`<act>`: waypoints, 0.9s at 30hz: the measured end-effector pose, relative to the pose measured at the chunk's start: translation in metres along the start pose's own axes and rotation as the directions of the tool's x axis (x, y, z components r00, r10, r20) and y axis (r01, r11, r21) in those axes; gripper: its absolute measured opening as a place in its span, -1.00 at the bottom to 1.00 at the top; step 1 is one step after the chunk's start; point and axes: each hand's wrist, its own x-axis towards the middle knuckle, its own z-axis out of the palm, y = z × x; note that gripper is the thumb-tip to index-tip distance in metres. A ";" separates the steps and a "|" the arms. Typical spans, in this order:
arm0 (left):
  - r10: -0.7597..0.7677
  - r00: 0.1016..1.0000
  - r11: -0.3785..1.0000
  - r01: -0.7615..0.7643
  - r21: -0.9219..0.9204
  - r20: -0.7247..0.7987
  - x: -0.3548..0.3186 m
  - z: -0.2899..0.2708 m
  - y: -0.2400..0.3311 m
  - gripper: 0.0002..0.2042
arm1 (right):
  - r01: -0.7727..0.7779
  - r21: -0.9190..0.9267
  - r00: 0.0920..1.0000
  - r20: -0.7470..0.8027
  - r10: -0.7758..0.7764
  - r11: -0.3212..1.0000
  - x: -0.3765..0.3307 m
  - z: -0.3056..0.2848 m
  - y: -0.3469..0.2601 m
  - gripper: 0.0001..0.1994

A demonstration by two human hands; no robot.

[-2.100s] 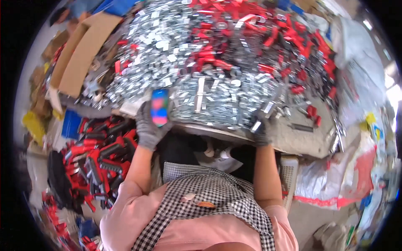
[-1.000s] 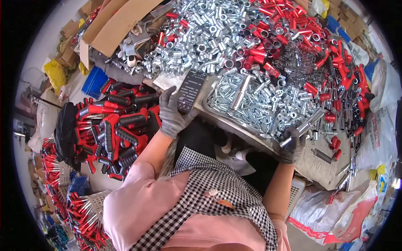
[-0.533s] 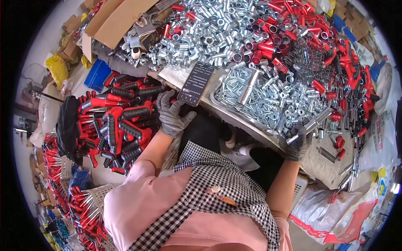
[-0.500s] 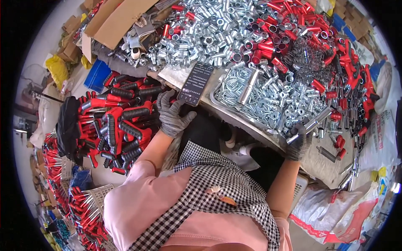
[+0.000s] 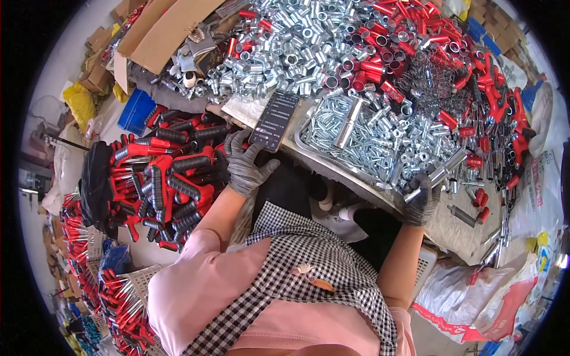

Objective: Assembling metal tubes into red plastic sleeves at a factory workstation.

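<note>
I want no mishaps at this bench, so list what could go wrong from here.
The phone lies at the edge of the table, close to the left hand; a nudge might knock it off. The right hand grips a metal tube beside heaped small parts; a swing could scatter some. The wire tangle farther back might snag anything reaching in.

Gloved left hand (image 5: 248, 170) loosely spread, gloved right hand (image 5: 422, 204) curled in a grip, bare forearms (image 5: 399, 264) extended forward
</note>
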 end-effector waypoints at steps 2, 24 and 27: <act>-0.001 1.000 1.000 0.001 0.001 0.028 0.000 -0.001 0.000 -0.44 | -0.003 -0.003 1.000 -0.002 0.003 1.000 -0.001 0.002 -0.002 -0.55; -0.187 0.872 0.958 0.061 0.280 0.452 0.086 0.024 0.006 -0.05 | -0.045 -0.020 0.997 -0.070 0.043 0.999 -0.004 0.016 -0.011 -0.58; -0.201 0.840 0.952 0.045 0.304 0.505 0.096 0.029 0.006 -0.05 | -0.036 -0.035 0.998 -0.060 0.034 0.999 -0.005 0.017 -0.012 -0.57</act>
